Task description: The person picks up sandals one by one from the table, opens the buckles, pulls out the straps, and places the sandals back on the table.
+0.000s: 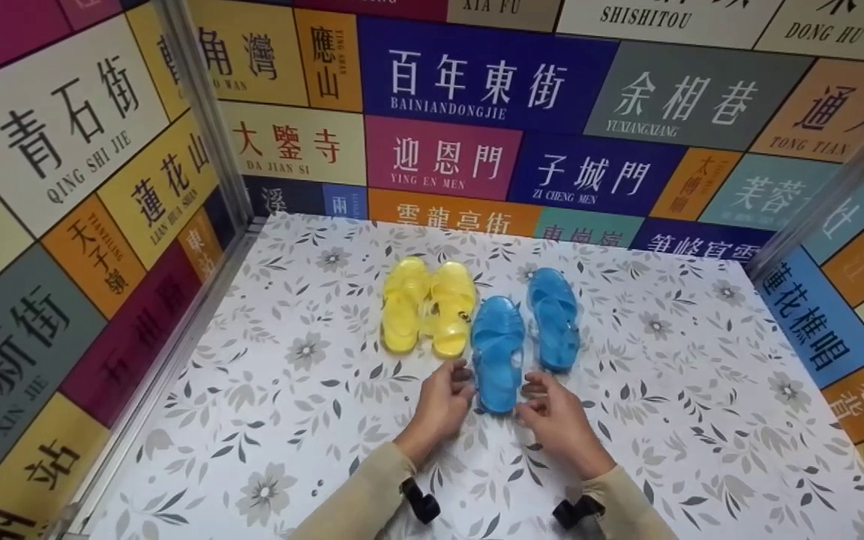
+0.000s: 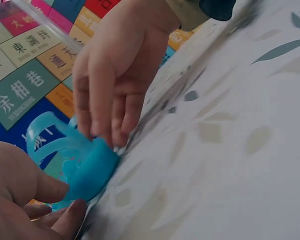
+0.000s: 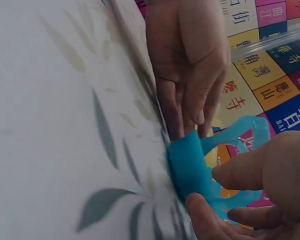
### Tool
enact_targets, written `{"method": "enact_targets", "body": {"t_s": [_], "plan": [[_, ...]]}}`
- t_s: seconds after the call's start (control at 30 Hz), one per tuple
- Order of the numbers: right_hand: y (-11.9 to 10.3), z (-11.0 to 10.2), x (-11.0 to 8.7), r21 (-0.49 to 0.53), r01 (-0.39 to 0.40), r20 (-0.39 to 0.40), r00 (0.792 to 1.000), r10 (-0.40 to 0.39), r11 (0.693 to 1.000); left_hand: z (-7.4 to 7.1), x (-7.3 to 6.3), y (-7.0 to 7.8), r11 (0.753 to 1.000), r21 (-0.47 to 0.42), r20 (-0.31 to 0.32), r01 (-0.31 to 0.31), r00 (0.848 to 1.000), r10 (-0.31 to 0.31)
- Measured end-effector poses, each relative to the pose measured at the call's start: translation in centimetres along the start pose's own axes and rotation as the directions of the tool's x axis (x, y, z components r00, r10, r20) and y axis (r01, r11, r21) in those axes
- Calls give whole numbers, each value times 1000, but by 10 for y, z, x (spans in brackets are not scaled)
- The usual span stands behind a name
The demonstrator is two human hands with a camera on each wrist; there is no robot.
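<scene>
A blue jelly sandal (image 1: 498, 356) lies on the patterned cloth with its heel towards me. My left hand (image 1: 441, 401) is at the sandal's left side, fingers loosely bent, thumb close to the heel. On the opposite side, my right hand (image 1: 558, 420) has its fingertips by the heel edge. Both wrist views show the blue heel (image 2: 96, 170) between the two hands; whether fingertips touch it I cannot tell. The other blue sandal (image 1: 554, 319) is further back to the right. A pair of yellow sandals (image 1: 402, 307) stands side by side to the left.
A white cloth (image 1: 312, 420) with grey leaves and flowers covers the table. Walls of coloured sign panels (image 1: 477, 82) with Chinese characters enclose the back and sides. Metal posts (image 1: 211, 112) stand at the corners. Each wrist wears a black strap (image 1: 421, 501).
</scene>
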State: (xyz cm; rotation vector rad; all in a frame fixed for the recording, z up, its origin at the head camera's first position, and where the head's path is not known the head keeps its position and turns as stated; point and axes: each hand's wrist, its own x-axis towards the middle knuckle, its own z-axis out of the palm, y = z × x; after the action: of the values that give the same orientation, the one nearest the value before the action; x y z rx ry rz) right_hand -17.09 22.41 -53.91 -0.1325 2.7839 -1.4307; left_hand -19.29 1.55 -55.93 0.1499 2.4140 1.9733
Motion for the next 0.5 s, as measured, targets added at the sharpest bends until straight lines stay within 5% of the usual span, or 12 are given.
{"method": "enact_targets", "body": {"t_s": [0.13,0.27,0.4,0.5], "plan": [[-8,-11,14,-116,160,-140,974,-176,980,-3,11,5,1000,3,-28,13,1000,-13],[-14,-12,31,-190,391,-233,873,-428,901,-2,19,5,999,4,-50,40,998,-40],[-22,-10,50,-261,557,-179,775,-606,789,0,25,3,999,23,-75,49,996,-47],[-28,-8,61,-295,617,-59,751,-658,730,1,28,2,999,42,-76,32,997,-29]]}}
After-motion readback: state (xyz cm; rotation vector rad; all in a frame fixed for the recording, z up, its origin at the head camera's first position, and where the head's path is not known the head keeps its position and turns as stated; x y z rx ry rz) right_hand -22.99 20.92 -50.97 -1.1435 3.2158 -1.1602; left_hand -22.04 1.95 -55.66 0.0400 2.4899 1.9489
